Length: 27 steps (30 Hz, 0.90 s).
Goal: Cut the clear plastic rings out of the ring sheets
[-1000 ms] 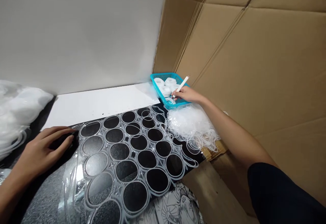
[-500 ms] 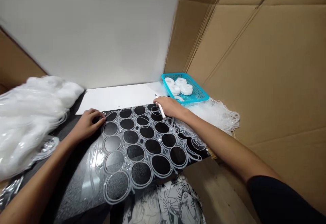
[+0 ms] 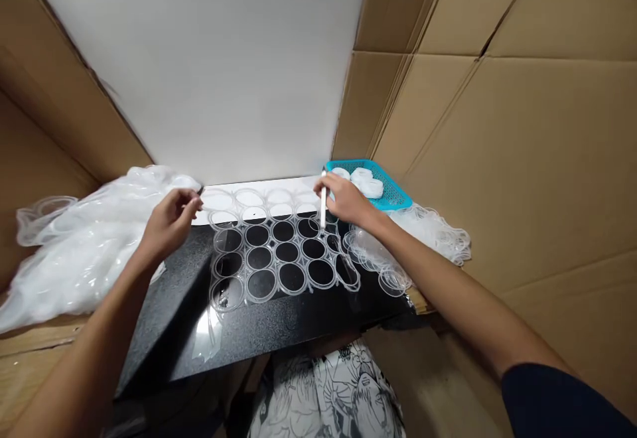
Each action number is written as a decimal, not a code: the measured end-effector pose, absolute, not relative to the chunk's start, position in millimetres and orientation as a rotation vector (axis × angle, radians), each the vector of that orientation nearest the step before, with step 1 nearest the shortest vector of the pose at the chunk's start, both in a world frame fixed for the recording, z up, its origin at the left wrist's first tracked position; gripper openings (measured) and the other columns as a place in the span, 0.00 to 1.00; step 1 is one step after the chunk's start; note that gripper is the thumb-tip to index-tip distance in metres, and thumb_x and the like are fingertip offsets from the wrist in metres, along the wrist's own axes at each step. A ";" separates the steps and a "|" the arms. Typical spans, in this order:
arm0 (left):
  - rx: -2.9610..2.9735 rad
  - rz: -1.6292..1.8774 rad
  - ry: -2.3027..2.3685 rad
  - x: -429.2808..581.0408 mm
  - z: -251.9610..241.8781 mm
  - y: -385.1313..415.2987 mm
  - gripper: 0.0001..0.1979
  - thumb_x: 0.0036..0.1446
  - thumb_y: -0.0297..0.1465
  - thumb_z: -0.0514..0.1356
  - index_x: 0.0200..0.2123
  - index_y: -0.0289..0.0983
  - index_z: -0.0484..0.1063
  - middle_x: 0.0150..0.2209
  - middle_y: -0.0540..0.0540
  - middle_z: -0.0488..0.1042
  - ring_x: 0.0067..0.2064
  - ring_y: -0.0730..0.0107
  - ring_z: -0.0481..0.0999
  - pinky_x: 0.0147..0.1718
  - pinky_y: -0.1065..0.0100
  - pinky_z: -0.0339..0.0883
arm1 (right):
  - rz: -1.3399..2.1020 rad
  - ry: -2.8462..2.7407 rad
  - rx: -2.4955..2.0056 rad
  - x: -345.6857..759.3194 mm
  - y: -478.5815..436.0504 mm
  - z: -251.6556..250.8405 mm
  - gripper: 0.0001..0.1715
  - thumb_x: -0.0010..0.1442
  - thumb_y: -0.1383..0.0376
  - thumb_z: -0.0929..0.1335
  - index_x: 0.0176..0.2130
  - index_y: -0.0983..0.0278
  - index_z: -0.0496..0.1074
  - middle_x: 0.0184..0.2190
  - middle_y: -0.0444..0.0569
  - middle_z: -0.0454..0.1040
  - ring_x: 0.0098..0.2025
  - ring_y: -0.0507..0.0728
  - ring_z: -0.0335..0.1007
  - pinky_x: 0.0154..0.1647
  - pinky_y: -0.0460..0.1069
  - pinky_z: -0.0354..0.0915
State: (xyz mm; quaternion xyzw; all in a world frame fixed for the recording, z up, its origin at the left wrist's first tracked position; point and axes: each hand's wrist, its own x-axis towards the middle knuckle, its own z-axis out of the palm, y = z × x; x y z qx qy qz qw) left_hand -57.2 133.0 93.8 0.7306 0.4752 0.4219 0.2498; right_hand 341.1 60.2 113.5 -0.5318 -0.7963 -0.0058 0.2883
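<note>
A clear plastic sheet cut into a grid of rings (image 3: 271, 249) hangs lifted above the black work surface (image 3: 259, 332). My left hand (image 3: 169, 222) pinches its upper left corner. At the sheet's upper right corner is my right hand (image 3: 346, 200), closed round a white pen-like tool (image 3: 323, 206) and also gripping the sheet's edge. A torn strip of clear film trails from the sheet's lower left corner.
A teal basket (image 3: 393, 192) with white rolls stands at the back right. Loose clear rings (image 3: 423, 239) are piled right of the sheet. A heap of clear plastic waste (image 3: 84, 239) lies at the left. Cardboard walls (image 3: 497, 133) surround the bench; a white board stands behind.
My right hand came back from the basket to the sheet's far right corner. Both hands have lifted the ring sheet off the black surface, toward the back. The view has pulled back.
</note>
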 end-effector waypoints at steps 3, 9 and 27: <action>2.104 0.977 1.201 -83.4 77.9 77.0 0.15 0.64 0.47 0.59 0.39 0.42 0.70 0.39 0.48 0.75 0.41 0.61 0.75 0.42 0.62 0.69 | 0.178 -2.247 -1.309 341.5 -7.8 95.7 0.14 0.62 0.76 0.65 0.42 0.62 0.75 0.40 0.49 0.77 0.43 0.58 0.73 0.48 0.52 0.64; 2.194 0.755 1.293 -102.8 27.2 33.0 0.20 0.65 0.51 0.57 0.44 0.42 0.75 0.46 0.44 0.79 0.49 0.53 0.76 0.52 0.56 0.70 | 0.548 -2.094 -1.482 343.6 -63.2 71.5 0.08 0.69 0.59 0.69 0.44 0.59 0.77 0.40 0.46 0.81 0.40 0.57 0.76 0.44 0.51 0.67; 1.908 0.884 1.055 14.6 127.9 44.5 0.21 0.56 0.52 0.68 0.36 0.39 0.76 0.28 0.50 0.76 0.30 0.68 0.73 0.32 0.69 0.64 | 0.423 -1.860 -1.707 417.0 -54.2 167.1 0.10 0.60 0.61 0.72 0.40 0.65 0.80 0.34 0.49 0.80 0.35 0.56 0.73 0.38 0.49 0.65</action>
